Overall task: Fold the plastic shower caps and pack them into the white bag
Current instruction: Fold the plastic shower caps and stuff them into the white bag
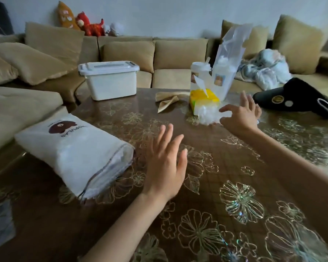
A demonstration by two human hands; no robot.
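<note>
Right hand was out with fingers spread, gripping nothing, just about on the crumpled shower cap. That one sat toward the far edge of the tabletop, tight against the yellow tissue box. Left hand hung flat and loose over the middle, empty too, I guess ready to help flatten it. White bag lay on its side by the left edge, mouth facing my left hand, so packing would be a short trip.

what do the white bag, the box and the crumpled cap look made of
The white bag looks like soft fabric: matte, fuzzy surface, sagging shape, printed bear. The box seems to be rigid plastic: smooth, slightly translucent white, with a clip-on lid. The cap looks like thin clear plastic film: crinkled and glinting.
</note>
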